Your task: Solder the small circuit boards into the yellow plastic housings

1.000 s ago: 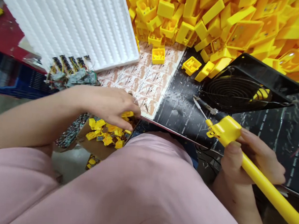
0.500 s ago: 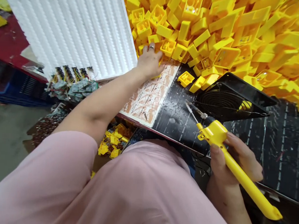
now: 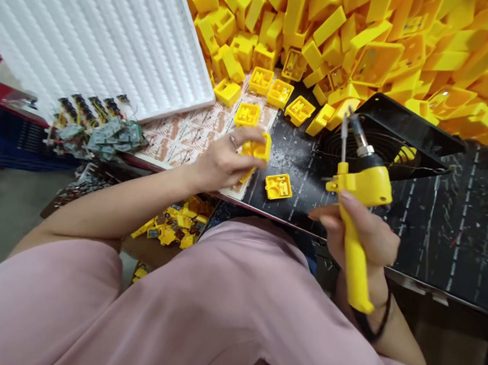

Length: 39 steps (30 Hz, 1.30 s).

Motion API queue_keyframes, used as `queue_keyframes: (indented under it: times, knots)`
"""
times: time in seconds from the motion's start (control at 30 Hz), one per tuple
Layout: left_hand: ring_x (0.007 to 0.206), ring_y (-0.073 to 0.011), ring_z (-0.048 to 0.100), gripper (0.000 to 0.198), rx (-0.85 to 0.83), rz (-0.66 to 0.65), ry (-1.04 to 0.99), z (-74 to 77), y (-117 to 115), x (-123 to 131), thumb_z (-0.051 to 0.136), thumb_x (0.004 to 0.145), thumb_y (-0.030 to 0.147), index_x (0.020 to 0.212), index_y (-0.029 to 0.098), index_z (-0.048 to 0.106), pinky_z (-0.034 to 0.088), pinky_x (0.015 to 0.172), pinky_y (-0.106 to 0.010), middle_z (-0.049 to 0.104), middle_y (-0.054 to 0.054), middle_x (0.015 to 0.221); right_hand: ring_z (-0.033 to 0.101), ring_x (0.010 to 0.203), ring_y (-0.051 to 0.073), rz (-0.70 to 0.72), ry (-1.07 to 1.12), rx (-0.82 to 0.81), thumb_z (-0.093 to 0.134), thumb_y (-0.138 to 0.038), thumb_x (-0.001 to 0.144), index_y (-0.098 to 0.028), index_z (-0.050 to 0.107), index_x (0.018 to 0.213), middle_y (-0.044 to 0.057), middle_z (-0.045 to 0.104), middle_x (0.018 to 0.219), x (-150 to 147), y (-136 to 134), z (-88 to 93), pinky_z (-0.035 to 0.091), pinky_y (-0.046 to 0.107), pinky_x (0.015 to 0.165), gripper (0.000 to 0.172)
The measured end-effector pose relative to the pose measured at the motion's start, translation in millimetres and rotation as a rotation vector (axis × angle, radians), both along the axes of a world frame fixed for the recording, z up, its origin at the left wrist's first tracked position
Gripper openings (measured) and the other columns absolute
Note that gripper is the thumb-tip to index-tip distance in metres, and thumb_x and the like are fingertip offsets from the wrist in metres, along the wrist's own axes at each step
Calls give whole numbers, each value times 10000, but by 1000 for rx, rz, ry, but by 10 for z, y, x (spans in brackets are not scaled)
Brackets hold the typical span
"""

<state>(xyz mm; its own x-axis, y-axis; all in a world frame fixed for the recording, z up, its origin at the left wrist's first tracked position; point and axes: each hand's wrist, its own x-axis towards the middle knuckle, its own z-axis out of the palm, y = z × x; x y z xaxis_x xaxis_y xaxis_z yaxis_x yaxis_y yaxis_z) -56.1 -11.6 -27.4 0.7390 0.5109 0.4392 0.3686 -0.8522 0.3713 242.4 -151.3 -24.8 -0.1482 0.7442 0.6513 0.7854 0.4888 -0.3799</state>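
My left hand [image 3: 223, 158] is curled over the bench with its fingers closed on a small open yellow plastic housing [image 3: 263, 147]. Part of another yellow piece shows beneath those fingers. To the right of this hand, a loose housing [image 3: 278, 186] lies open side up on the black mat. My right hand [image 3: 367, 234] grips a yellow soldering gun [image 3: 358, 250] by its handle, metal tip and thin side tube pointing away from me. Several more housings, among them one on the patterned sheet [image 3: 247, 115], sit beyond my left hand.
A large heap of yellow housings [image 3: 371, 58] covers the back right. Before it lies a black fan [image 3: 408, 129]. A white ribbed foam sheet [image 3: 124, 37] stands at the left, with wired circuit boards [image 3: 114, 136] at its lower edge. Below the bench are more yellow parts [image 3: 183, 223].
My left hand has come back from the heap toward me, and several housings now lie spread near it. My right hand has turned the soldering gun more upright and moved slightly left.
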Motion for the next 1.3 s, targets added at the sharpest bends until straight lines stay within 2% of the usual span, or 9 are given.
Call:
queue_keyframes:
  times: [0.1,0.23,0.33,0.53,0.7,0.87,1.0,1.13,1.3]
  knots:
    - [1225,-261,663,276,-86,247,108,105,137,7,519,1016,261,1186,229,733,547,1087,-467,661,-99,1307,718,659,108,128,-109,5,720,-177,981,-264,670,1215,-49,756,834,-191,196,62,568,202,700,255]
    - [1184,-293,675,492,-85,349,341,188,154,251,607,965,331,1434,185,588,561,999,-429,625,-134,1424,743,782,217,113,-202,-35,752,-543,937,-207,646,1202,52,745,899,-468,366,-29,583,301,701,441]
    - [1259,-350,659,493,-74,334,492,245,70,472,599,986,412,1418,176,630,567,963,-438,578,-172,1519,732,802,237,47,-282,-18,726,-484,971,-200,619,1230,79,742,928,-509,376,-92,575,320,702,399]
    - [1296,-339,653,580,-297,73,608,430,56,505,541,1017,541,1473,193,629,509,1068,-446,635,-128,1509,734,1024,218,278,-250,-227,657,-265,1019,-238,510,1395,72,757,1162,-118,205,70,582,350,921,405]
    - [1182,-346,676,564,-151,12,682,447,55,491,649,946,513,1418,204,657,473,1019,-471,743,-113,1331,698,990,274,70,-380,-34,774,-562,916,-215,585,1326,78,743,1000,-124,178,20,547,383,884,570]
    - [1085,-365,685,556,-32,89,684,336,-112,565,564,982,624,1224,154,735,461,1009,-543,786,-140,1048,687,913,233,128,-350,-22,730,-356,980,-212,565,1325,55,725,952,-196,236,-104,567,336,825,410]
    - [1208,-369,639,756,-6,69,614,275,-232,419,522,962,766,1395,159,648,411,1137,-582,742,-158,1257,698,873,193,344,-166,-195,659,-185,975,-244,511,1366,19,726,992,-97,185,-75,591,325,818,423]
    - [1444,-383,502,931,-37,76,487,263,-233,63,621,920,737,1609,143,420,404,1195,-532,531,-200,1584,717,1014,266,296,-189,-197,751,-360,953,-255,493,1430,69,730,1113,-30,136,-85,598,421,900,552]
    - [1325,-343,616,639,-153,113,540,210,-241,-154,610,976,483,1487,101,562,501,1127,-464,640,-188,1442,738,1018,257,263,-167,-215,754,-244,946,-262,498,1456,83,743,1157,-30,151,-125,610,379,879,571]
